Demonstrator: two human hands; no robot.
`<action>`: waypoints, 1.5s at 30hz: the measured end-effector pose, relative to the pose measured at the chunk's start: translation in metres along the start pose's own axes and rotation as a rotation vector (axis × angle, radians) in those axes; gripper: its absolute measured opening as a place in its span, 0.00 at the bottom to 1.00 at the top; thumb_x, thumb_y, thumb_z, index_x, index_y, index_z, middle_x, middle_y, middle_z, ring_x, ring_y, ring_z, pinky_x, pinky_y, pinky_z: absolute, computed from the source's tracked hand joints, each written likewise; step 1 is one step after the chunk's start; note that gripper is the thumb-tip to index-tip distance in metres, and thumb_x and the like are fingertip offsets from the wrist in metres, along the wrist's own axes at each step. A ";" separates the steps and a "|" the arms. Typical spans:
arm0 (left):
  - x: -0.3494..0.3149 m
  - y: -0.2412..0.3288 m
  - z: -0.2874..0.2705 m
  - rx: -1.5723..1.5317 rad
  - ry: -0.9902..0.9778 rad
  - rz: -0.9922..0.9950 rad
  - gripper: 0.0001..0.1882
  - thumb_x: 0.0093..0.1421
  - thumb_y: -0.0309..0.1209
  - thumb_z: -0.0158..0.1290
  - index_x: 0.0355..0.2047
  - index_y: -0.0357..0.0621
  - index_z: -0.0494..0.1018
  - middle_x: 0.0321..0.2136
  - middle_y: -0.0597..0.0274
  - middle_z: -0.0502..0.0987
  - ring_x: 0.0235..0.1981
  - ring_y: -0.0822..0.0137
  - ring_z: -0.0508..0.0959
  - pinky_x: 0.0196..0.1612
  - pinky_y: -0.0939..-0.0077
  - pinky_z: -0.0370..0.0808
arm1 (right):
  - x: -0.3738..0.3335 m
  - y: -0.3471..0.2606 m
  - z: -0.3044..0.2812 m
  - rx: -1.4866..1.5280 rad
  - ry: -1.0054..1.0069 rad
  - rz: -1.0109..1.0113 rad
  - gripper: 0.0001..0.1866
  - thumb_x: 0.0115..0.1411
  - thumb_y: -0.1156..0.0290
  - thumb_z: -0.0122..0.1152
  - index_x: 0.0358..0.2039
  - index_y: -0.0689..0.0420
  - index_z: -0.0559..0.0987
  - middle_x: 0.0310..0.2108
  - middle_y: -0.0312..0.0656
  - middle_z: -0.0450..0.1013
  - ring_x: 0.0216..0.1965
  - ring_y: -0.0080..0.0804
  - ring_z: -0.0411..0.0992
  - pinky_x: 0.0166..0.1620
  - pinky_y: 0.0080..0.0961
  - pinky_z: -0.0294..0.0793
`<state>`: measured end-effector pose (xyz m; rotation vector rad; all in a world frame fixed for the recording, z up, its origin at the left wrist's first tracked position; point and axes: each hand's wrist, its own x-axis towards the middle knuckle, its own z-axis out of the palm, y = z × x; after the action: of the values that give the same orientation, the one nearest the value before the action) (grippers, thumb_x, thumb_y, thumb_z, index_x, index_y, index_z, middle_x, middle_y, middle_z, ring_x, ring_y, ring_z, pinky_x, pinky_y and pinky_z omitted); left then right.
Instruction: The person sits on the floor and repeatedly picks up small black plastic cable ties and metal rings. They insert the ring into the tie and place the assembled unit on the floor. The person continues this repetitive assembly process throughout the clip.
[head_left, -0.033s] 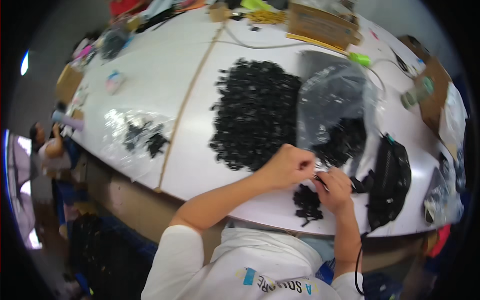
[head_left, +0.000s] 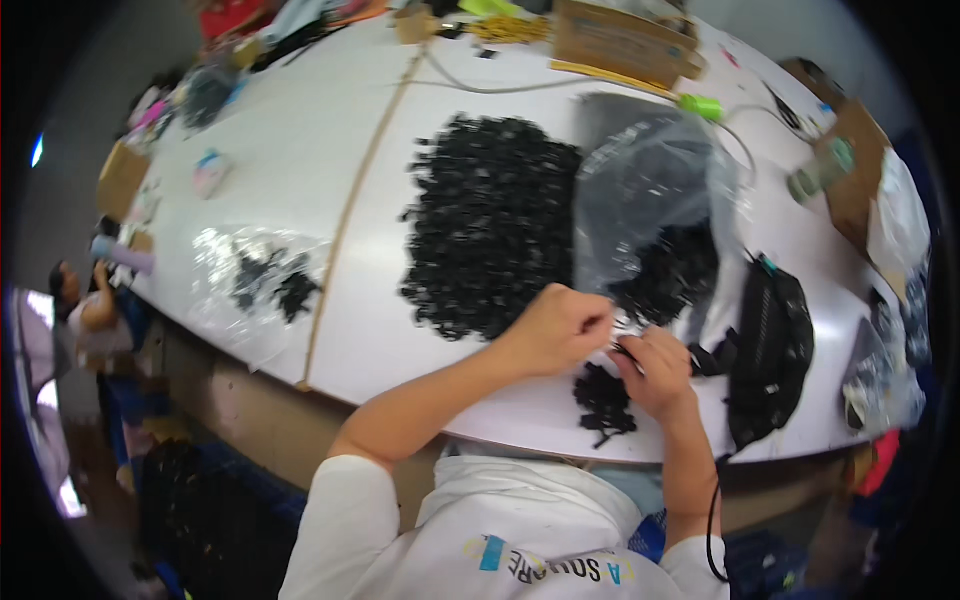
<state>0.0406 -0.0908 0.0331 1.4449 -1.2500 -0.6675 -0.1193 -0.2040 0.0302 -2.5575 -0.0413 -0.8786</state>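
My left hand (head_left: 560,328) is closed over the table in front of me, its fingertips close to those of my right hand; what it pinches, if anything, is too small to make out. My right hand (head_left: 658,372) is closed on a small black piece (head_left: 626,348) whose exact kind is blurred. Just below the hands lies a small heap of black pieces (head_left: 603,398). Beyond my left hand spreads a large, dense layer of small black pieces (head_left: 490,220). A clear plastic bag (head_left: 645,160) holds more loose black pieces (head_left: 670,268) behind my right hand.
A black zipped pouch (head_left: 768,360) lies right of my right hand. At left, a flat clear bag (head_left: 235,325) carries a few black pieces. A cardboard box (head_left: 625,45) and a green roll (head_left: 700,106) stand at the back. Another person (head_left: 100,310) sits at far left.
The whole view has shifted slightly, so everything appears a little further left. Both hands keep nearly the same closed pose near each other.
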 end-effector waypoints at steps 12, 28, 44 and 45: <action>-0.002 0.001 0.005 -0.011 0.121 -0.060 0.03 0.53 0.22 0.55 0.25 0.35 0.73 0.13 0.64 0.71 0.16 0.80 0.69 0.19 0.83 0.66 | -0.004 0.009 -0.003 0.075 0.020 0.016 0.12 0.44 0.74 0.71 0.27 0.60 0.76 0.17 0.39 0.67 0.18 0.37 0.67 0.24 0.31 0.66; -0.004 0.001 0.013 -0.648 -0.148 -0.270 0.07 0.61 0.24 0.53 0.38 0.31 0.74 0.31 0.58 0.77 0.23 0.75 0.76 0.23 0.83 0.74 | -0.008 0.014 -0.004 0.288 0.023 0.036 0.10 0.47 0.76 0.67 0.31 0.62 0.76 0.23 0.44 0.73 0.22 0.40 0.73 0.27 0.31 0.71; -0.007 -0.004 0.012 0.546 0.038 0.479 0.12 0.46 0.17 0.58 0.33 0.34 0.76 0.23 0.55 0.78 0.22 0.60 0.80 0.25 0.74 0.77 | -0.002 0.005 0.000 0.088 -0.017 0.143 0.09 0.48 0.77 0.65 0.31 0.63 0.75 0.20 0.44 0.70 0.20 0.42 0.70 0.24 0.34 0.67; -0.007 -0.004 0.009 0.566 -0.004 0.456 0.11 0.46 0.17 0.58 0.33 0.34 0.76 0.23 0.55 0.78 0.22 0.60 0.80 0.25 0.73 0.77 | 0.000 0.005 -0.002 0.080 -0.050 0.160 0.09 0.48 0.77 0.65 0.30 0.62 0.75 0.20 0.44 0.70 0.20 0.43 0.70 0.24 0.34 0.67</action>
<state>0.0316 -0.0884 0.0254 1.5134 -1.7872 0.0017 -0.1201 -0.2091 0.0296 -2.4690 0.1102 -0.7373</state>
